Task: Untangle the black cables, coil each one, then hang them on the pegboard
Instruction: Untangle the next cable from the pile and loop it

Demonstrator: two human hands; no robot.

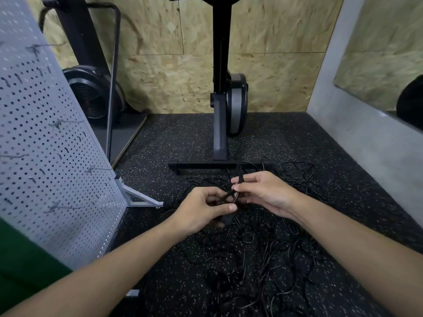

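**Hands.** The left hand (201, 209) has its fingers curled and its thumb laid across a thin black cable (230, 195), gripping it where the strands cross. A thicker black plug body (227, 219) sits just below the thumb. The right hand (263, 193) pinches the same cable between thumb and forefinger, just beside the left hand's hold. A loop stands up above its fingers. Both hands are raised off the floor.

**Task items.** The held cable runs down into a loose heap of black cables (274, 255) on the black speckled rubber floor (183, 138), beneath and to the right of the hands. No finished coil can be seen in it. The far edge of the heap reaches the black metal foot bar (206, 166) of an exercise machine; whether they touch cannot be told. The grey perforated metal pegboard (45, 156) stands at the left, apart from the heap. Its hooks (59, 123) appear to carry nothing.

**Assessment.** The step in hand is untangling, and the task looks to be at an early stage.

**Risks.**
- Pulling the two holds apart at the crossing could tighten a knot rather than free it.
- Lifting the strand could drag neighbouring cables up with it and compact the heap.
- A strand may snag under the foot bar.
- The black cables are hard to trace against the dark floor, so an end could be misjudged.
- The plug could catch inside a loop.
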